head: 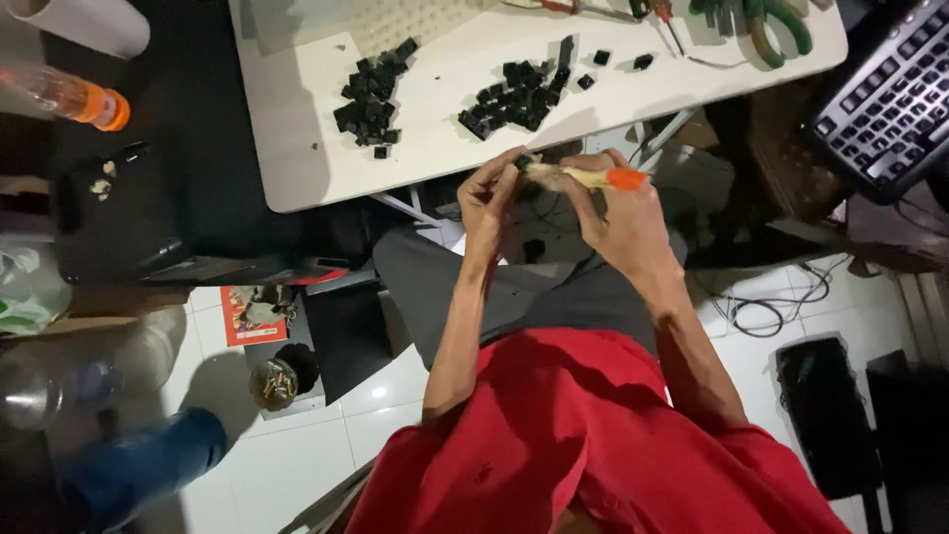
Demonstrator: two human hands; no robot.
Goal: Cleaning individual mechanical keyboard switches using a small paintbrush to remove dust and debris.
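head view: just below the white table's (297,148) near edge, at the centre of the frame, the two hands meet over the lap. the left hand (489,203) pinches a small black piece (521,163) between thumb and fingertips. the right hand (623,222) is curled around a pale-handled tool with an orange end (588,178), pinching it between thumb and fingers. the tool's long axis runs nearly level, orange end toward the right of the frame, working end pointing left and touching the black piece, so the piece lies directly left of the right hand's fingers. whether the tip is seated in it is too blurred to tell.

two heaps of similar black pieces (374,99) (514,99) sit on the table above the hands. a red-orange printed packet (252,314) lies on the floor at lower left, and an orange-capped bottle (64,94) at upper left.
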